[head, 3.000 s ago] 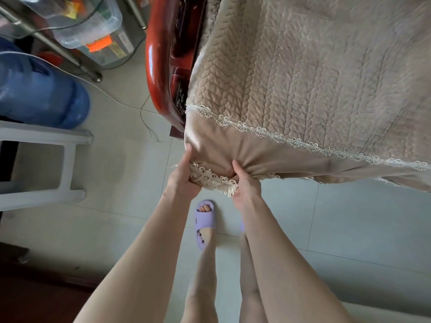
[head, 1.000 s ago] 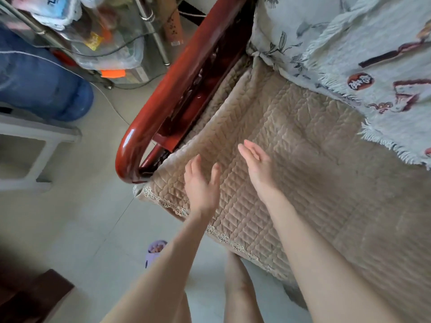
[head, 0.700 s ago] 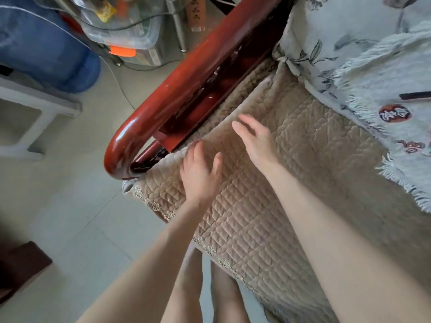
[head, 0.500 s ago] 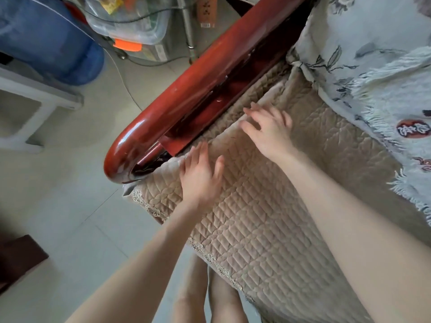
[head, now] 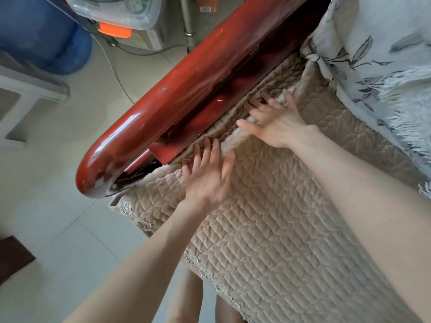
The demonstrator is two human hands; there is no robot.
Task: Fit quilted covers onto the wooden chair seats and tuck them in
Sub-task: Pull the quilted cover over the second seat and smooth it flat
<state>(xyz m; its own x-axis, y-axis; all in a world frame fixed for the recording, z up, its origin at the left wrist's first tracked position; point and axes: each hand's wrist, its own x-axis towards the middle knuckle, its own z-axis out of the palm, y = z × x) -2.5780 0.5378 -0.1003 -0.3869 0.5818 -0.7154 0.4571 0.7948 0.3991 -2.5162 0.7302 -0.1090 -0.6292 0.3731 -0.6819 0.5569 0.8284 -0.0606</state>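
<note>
A beige quilted cover [head: 275,229] with a lace trim lies over the seat of a red-brown wooden chair, beside its glossy armrest [head: 177,99]. My left hand [head: 207,176] lies flat on the cover near the seat's front corner, its straight fingers pushing the cover's edge into the gap under the armrest. Further back, my right hand [head: 275,122] presses the same edge down with spread fingers, whose tips are partly sunk in the fold.
A pale leaf-printed throw [head: 382,66] covers the chair's back at the right. On the tiled floor to the left stand a blue water jug [head: 42,36], a clear plastic box [head: 121,15] with cables, and a white stool [head: 25,89].
Three seconds ago both hands gripped the cover's front hem. Since then they have moved onto the seat and slid toward the armrest, and now push the side edge into the gap.
</note>
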